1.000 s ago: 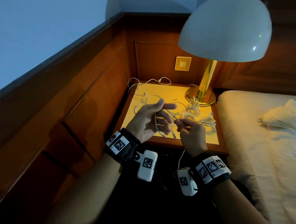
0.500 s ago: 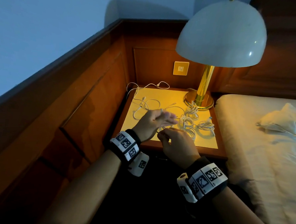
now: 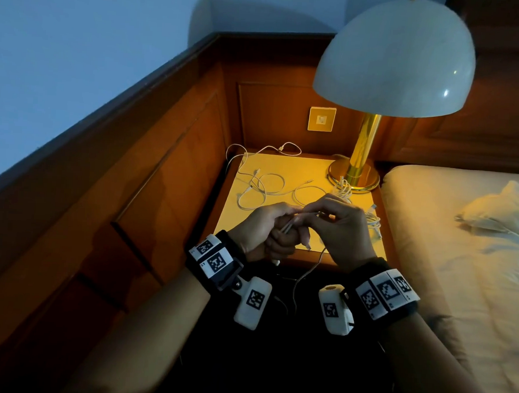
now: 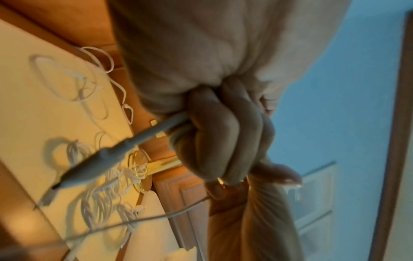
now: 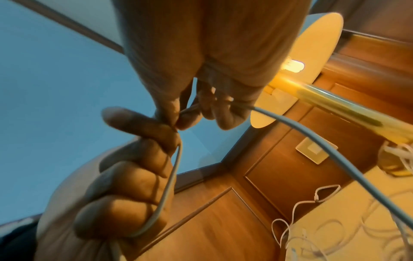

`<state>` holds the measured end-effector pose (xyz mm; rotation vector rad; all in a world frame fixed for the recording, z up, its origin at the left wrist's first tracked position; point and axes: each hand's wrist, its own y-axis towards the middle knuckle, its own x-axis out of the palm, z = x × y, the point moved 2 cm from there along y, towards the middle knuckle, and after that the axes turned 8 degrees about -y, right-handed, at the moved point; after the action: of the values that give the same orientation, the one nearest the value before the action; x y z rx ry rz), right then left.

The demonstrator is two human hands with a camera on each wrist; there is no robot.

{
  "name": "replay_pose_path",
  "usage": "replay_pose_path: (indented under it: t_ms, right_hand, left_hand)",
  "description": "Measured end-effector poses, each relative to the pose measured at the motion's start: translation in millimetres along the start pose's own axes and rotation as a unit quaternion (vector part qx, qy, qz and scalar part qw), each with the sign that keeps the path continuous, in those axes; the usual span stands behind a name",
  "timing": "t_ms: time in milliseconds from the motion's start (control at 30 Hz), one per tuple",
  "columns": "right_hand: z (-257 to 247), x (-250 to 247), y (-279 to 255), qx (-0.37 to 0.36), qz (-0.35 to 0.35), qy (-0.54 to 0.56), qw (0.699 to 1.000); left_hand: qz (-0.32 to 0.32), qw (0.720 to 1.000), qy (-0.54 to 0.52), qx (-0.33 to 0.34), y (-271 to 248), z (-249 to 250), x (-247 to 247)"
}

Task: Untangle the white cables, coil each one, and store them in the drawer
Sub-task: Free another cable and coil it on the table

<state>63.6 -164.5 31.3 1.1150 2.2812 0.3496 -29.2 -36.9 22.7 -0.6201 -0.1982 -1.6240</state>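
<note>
My left hand [image 3: 275,236] is curled in a fist round a white cable [image 3: 290,225] just above the nightstand's front edge. The cable's plug end [image 4: 89,169] sticks out of the fist, and a loop [image 5: 170,185] lies across the knuckles. My right hand [image 3: 314,217] is close on the right and pinches the same cable [image 5: 190,109] between thumb and fingertips. A slack length [image 3: 305,277] hangs down between my wrists. More loose white cables [image 3: 262,184] sprawl over the back left of the nightstand [image 3: 301,171]. Coiled bundles [image 3: 344,187] lie near the lamp base.
A brass lamp [image 3: 359,159] with a white dome shade [image 3: 394,59] stands at the nightstand's back right. Wood panelling [image 3: 169,173] closes the left and back, with a wall plate [image 3: 322,119]. A bed [image 3: 459,252] with a crumpled cloth [image 3: 504,212] lies on the right.
My left hand has gone from an open palm with cable loops to a fist round the cable. My right hand has moved from in front of the left hand to its right side.
</note>
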Motion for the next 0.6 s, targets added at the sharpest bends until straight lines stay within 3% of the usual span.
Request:
replay_pose_path:
  t_ms: [100,233,433,533,600]
  right_hand:
    - [6.7,5.1,-2.4,0.029,0.003,0.071,0.997]
    - [22.9,18.5,-12.0,0.125,0.021,0.108,0.986]
    - [21.3,37.5,-25.1,0.113,-0.103,-0.057,0.987]
    - [13.5,38.9,-26.5,0.075,-0.172,-0.124,0.974]
    - [8.8,39.0,-26.6,0.056,-0.189,-0.139,0.971]
  left_hand:
    - [-0.024,0.998,-0.048,0.031,-2.6,-5.4,0.0]
    - [-0.049,0.987,-0.114,0.106,-1.9,-4.4,4.8]
    - [0.041,0.975,-0.102,0.195,5.8,6.0,-0.9]
    - [0.110,0.969,-0.014,0.220,10.6,9.1,-11.5]
    - [0.171,0.952,0.137,0.216,11.7,11.9,-16.7]
